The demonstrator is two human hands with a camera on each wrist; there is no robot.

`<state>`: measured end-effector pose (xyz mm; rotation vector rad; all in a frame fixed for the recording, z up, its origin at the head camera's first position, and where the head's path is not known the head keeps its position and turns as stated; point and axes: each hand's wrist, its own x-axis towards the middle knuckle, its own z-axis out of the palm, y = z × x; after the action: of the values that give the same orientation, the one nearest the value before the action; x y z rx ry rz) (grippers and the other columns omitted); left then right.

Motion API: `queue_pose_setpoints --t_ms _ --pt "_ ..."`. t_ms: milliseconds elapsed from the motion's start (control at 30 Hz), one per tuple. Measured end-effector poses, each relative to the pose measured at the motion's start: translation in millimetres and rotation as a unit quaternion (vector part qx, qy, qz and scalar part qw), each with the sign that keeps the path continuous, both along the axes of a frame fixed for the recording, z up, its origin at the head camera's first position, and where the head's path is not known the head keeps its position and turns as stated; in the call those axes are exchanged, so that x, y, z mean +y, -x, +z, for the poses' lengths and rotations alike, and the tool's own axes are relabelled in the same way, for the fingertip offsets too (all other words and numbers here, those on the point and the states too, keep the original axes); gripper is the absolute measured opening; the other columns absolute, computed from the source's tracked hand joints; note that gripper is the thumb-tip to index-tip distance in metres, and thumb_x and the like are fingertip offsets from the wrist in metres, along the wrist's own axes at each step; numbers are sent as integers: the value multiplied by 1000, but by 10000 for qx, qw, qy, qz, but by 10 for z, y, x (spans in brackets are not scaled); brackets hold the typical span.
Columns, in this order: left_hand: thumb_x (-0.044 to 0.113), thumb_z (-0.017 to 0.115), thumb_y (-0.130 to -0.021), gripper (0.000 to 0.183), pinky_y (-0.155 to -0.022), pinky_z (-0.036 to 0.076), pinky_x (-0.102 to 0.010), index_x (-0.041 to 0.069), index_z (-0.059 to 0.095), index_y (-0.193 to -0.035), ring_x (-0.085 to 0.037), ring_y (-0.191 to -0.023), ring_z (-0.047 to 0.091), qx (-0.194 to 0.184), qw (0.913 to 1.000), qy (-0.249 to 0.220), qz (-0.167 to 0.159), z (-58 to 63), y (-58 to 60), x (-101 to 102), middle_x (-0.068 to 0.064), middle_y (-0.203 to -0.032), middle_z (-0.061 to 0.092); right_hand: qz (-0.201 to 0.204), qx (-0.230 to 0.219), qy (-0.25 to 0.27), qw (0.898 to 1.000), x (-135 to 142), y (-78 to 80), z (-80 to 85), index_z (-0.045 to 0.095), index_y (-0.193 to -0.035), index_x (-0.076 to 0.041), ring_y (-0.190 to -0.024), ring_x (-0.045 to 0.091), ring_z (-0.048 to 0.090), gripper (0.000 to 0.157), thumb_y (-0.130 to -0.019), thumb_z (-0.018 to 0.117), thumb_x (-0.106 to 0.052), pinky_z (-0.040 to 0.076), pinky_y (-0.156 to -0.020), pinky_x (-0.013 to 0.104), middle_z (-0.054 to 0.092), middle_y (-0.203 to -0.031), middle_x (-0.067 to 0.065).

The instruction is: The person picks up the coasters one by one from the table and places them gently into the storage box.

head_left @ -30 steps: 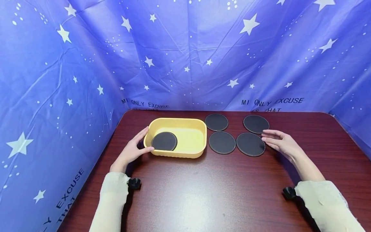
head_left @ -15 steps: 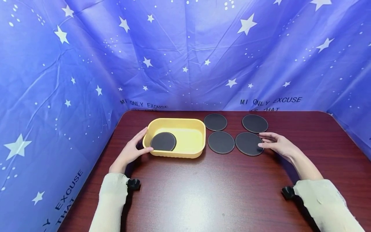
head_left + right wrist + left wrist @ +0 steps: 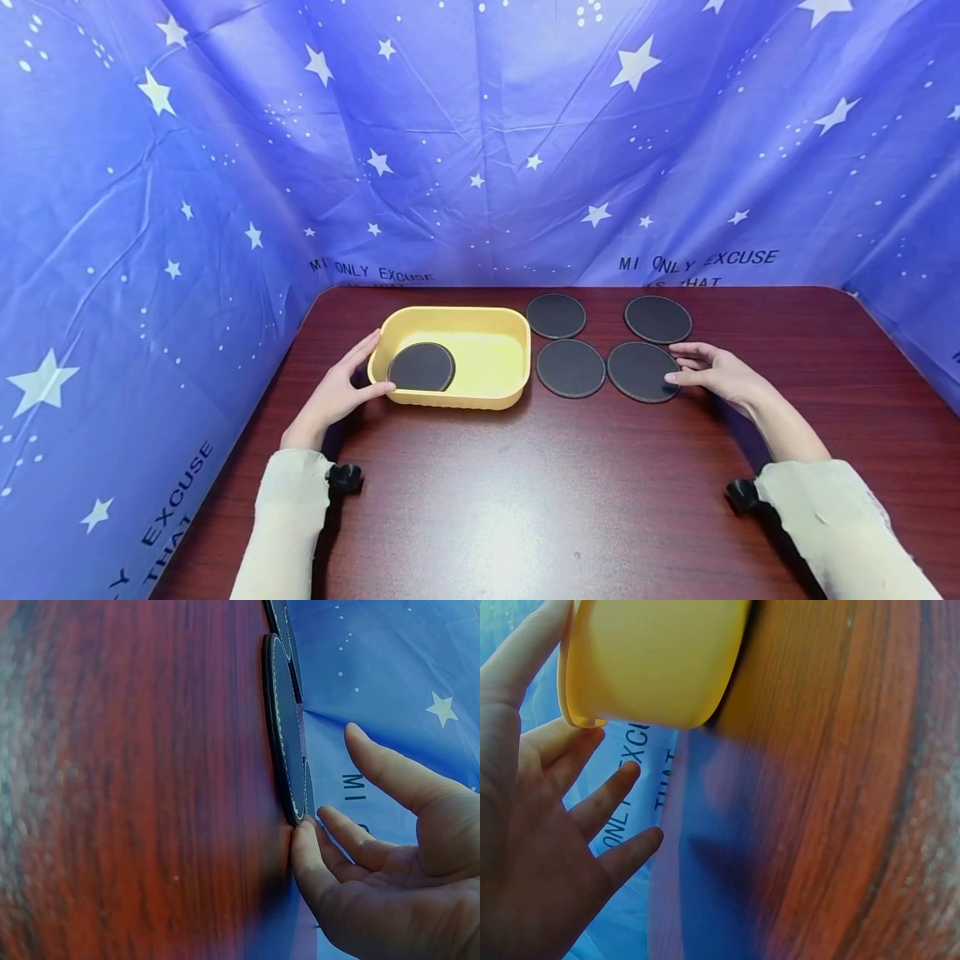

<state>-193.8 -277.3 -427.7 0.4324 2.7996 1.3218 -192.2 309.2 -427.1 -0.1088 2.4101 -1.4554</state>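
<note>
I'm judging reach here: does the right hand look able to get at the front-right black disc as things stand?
Very likely yes: the right hand is at the right edge of the front-right black disc, its thumb over that edge in the head view, and no other object covers the disc.

Cream sleeves (image 3: 288, 517) (black wrist cameras (image 3: 346, 477)).

Under the left hand (image 3: 335, 393) and right hand (image 3: 731, 381), a reddish-brown wood-grain table (image 3: 585, 483) is seen. Beyond them, blue star-printed cloth (image 3: 450, 100) is hung, marked with black lettering (image 3: 738, 258) low down.
</note>
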Motion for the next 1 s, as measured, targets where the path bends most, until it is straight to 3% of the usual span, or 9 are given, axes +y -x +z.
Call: queue_pose_setpoints --t_ms 133,233,300,367,667,733,800,900,1000 --pt "24 82 -83 89 -124 17 -58 14 33 -157 -31 -154 22 0 10000 50 -9 -2 5 -2 -7 -165 28 9 52 -49 10000 -10 -5 13 30 -148 13 -105 -16 45 75 -92 69 -18 42 -82 1 34 -151 39" --pt "24 82 -83 88 -124 17 -58 14 34 -156 -30 -154 23 -4 10000 25 -8 6 0 4 -6 -165 29 67 87 -76 9999 -25 -10 33 30 -147 15 -122 12 55 75 -91 70 -15 41 -82 1 33 -150 40" --pt "24 82 -83 88 -124 17 -59 15 34 -157 -30 -154 22 -11 10000 26 -1 11 -2 9 -6 -165 29 132 86 -128 9998 -34 -8 49 29 -147 15 -133 37 46 77 -90 71 -14 40 -82 0 32 -150 41" --pt "24 82 -83 88 -124 16 -59 15 33 -157 -30 -154 22 -18 10000 41 5 12 -2 9 -6 -165 28 229 87 -128 9996 -45 -1 59 27 -147 17 -138 53 32 79 -88 72 -11 40 -82 -1 29 -150 42" --pt "26 82 -83 90 -123 17 -60 16 32 -157 -31 -154 21 -36 9999 129 22 19 -8 3 -7 -165 28 485 459 -768 9948 -84 32 78 30 -144 21 -132 54 39 82 -83 78 -8 40 -84 1 34 -145 43" --pt "26 82 -83 89 -123 16 -60 16 33 -157 -31 -154 21 -39 9999 116 23 21 -9 7 -6 -165 28 525 568 -993 9920 -97 36 89 32 -143 21 -129 53 42 82 -82 79 -9 47 -91 11 35 -143 42" --pt "26 82 -83 89 -124 16 -59 16 33 -157 -31 -154 21 -41 10000 82 19 18 -8 8 -6 -165 28 562 698 -1168 9891 -117 39 99 34 -141 22 -125 51 45 83 -81 81 -10 52 -99 29 37 -140 42" --pt "25 82 -83 89 -123 16 -60 16 33 -157 -31 -154 21 -53 10000 38 14 14 -9 6 -6 -165 28 626 881 -1370 9846 -137 47 93 35 -139 23 -120 52 46 84 -78 83 -10 46 -103 56 36 -135 42" --pt "24 82 -83 89 -123 16 -60 16 33 -157 -31 -154 21 -61 10000 33 11 15 -13 7 -6 -165 28 660 1029 -1523 9807 -155 54 75 36 -138 25 -117 54 48 86 -75 84 -9 44 -102 63 38 -132 42"
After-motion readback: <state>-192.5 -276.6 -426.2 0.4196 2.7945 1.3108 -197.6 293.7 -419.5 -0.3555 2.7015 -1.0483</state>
